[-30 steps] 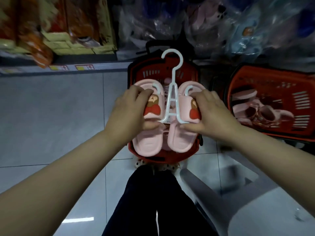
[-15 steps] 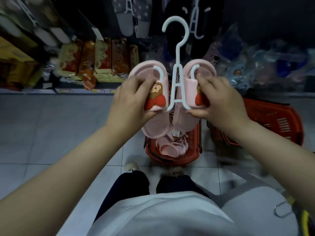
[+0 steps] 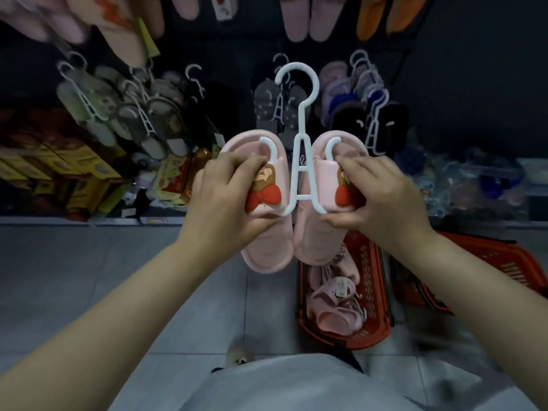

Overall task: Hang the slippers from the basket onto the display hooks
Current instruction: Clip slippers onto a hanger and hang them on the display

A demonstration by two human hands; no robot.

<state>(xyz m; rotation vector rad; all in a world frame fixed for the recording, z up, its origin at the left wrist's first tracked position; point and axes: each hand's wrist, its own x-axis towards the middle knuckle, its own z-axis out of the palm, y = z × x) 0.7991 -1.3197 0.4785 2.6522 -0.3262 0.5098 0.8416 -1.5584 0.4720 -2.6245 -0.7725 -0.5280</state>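
A pair of pink slippers (image 3: pixel 268 250) with a red bow and a cartoon figure hangs on a white plastic hanger (image 3: pixel 301 126), held up in front of me. My left hand (image 3: pixel 225 200) grips the strap of the left slipper. My right hand (image 3: pixel 382 197) grips the strap of the right slipper. The hanger's hook points up in front of the dark display wall. Below, a red basket (image 3: pixel 375 292) on the floor holds more pink slippers (image 3: pixel 335 304).
Several slipper pairs on white hangers (image 3: pixel 142 120) hang along the display wall, with darker pairs (image 3: pixel 370 120) at the right and more pairs across the top. Boxed goods (image 3: pixel 68 173) fill a low shelf at left. A second red basket (image 3: pixel 501 268) stands at right on the tiled floor.
Both hands have lifted the hanger with the pink slippers up out of the basket. My view has risen from the floor to the display wall.
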